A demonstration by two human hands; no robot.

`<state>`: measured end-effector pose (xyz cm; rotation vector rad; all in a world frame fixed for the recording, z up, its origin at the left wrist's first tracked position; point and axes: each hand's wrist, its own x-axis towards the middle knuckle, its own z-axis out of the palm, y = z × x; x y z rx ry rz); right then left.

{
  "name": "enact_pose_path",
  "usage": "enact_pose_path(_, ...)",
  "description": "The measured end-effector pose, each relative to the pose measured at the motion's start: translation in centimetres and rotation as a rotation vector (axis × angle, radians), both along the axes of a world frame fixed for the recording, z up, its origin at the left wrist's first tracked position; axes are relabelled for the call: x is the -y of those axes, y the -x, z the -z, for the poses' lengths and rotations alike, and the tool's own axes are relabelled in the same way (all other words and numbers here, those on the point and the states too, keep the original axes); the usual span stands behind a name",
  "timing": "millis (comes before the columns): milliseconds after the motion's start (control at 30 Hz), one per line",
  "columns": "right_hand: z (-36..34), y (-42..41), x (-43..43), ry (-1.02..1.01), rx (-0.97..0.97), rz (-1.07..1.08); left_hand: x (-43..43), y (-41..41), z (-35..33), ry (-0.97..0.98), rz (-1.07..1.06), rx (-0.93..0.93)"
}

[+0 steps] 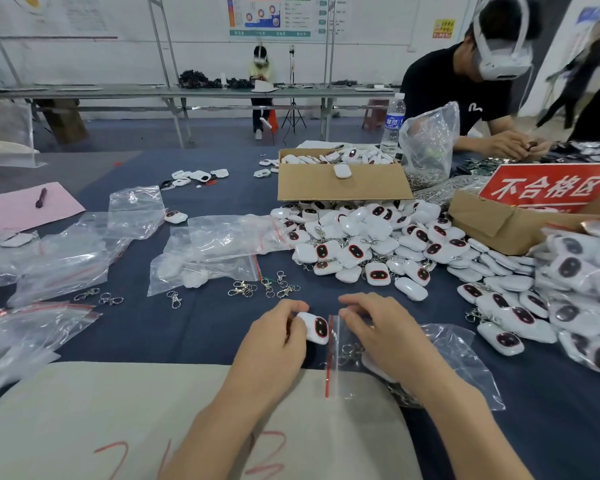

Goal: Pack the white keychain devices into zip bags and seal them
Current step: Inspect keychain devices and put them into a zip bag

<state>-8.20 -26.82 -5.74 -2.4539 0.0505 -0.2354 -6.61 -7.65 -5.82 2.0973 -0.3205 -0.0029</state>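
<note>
My left hand (274, 336) grips a white keychain device (315, 328) with a dark oval face, just left of the red-striped mouth of a clear zip bag (451, 355). My right hand (371, 327) lies on that bag and pinches its mouth by the red strip; a key ring and part of another white device show inside, beneath my hand. A big pile of loose white devices (361, 247) lies behind my hands.
Clear zip bags (208, 258) and loose metal clasps (257, 289) are spread at left. A cardboard box (340, 183) of devices stands behind the pile, bagged devices (582, 271) at right. A person in a headset works at far right. A beige sheet (118, 410) covers the near edge.
</note>
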Motion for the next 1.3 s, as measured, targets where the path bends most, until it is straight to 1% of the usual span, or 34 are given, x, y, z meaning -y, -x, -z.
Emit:
enact_pose_path(133, 0.4, -0.2, 0.2, 0.017, -0.010, 0.003, 0.1, 0.1, 0.1, -0.085, 0.026, 0.009)
enact_pose_path(200, 0.4, -0.2, 0.0, -0.034, 0.005, 0.024, -0.1, 0.3, 0.1, -0.114, 0.065, -0.002)
enact_pose_path(267, 0.1, -0.1, 0.0, -0.113, -0.008, 0.044, -0.2, 0.3, 0.1, -0.098, 0.115, -0.014)
enact_pose_path(300, -0.1, 0.0, 0.0, -0.073, -0.045, 0.023, -0.1, 0.4, 0.1, -0.073, 0.139, -0.020)
enact_pose_path(367, -0.3, 0.1, 0.0, 0.163, -0.143, -0.062, 0.1, 0.6, -0.2, -0.021, 0.180, -0.048)
enact_pose_path(400, -0.4, 0.1, 0.0, 0.208, -0.154, -0.078, 0.2, 0.8, -0.3, 0.005, 0.195, -0.066)
enact_pose_path(433, -0.5, 0.1, 0.0, 0.161, -0.153, -0.066, 0.4, 1.0, -0.5, 0.032, 0.201, -0.080)
enact_pose_path(533, -0.6, 0.2, 0.1, -0.177, -0.081, 0.057, 0.6, 1.4, -0.8, 0.104, 0.217, -0.111)
enact_pose_path(600, -0.4, 0.1, 0.3, -0.251, -0.053, 0.116, 0.9, 1.9, -0.9, 0.126, 0.249, -0.115)
enact_pose_path(700, -0.1, 0.0, 0.2, -0.280, -0.011, 0.155, 1.5, 2.7, -0.5, 0.049, 0.254, -0.047)
enact_pose_path(767, -0.2, -0.1, 0.2, -0.296, 0.013, 0.177, 1.9, 3.2, -0.1, 0.018, 0.248, -0.042)
enact_pose_path(900, -0.4, -0.1, 0.3, -0.280, 0.032, 0.190, 2.4, 3.8, 0.0, 0.110, 0.221, -0.106)
enact_pose_path(1167, -1.6, 0.5, 0.4, -0.210, -0.061, 0.130, 2.1, 4.0, -0.5, 0.281, 0.231, -0.183)
enact_pose_path(1233, -1.8, 0.7, 0.6, -0.187, -0.090, 0.089, 1.5, 3.2, -0.5, 0.306, 0.125, -0.114)
enact_pose_path(1300, -1.8, 0.9, 0.7, -0.201, -0.095, 0.057, 1.2, 1.3, -0.7, 0.265, -0.009, -0.037)
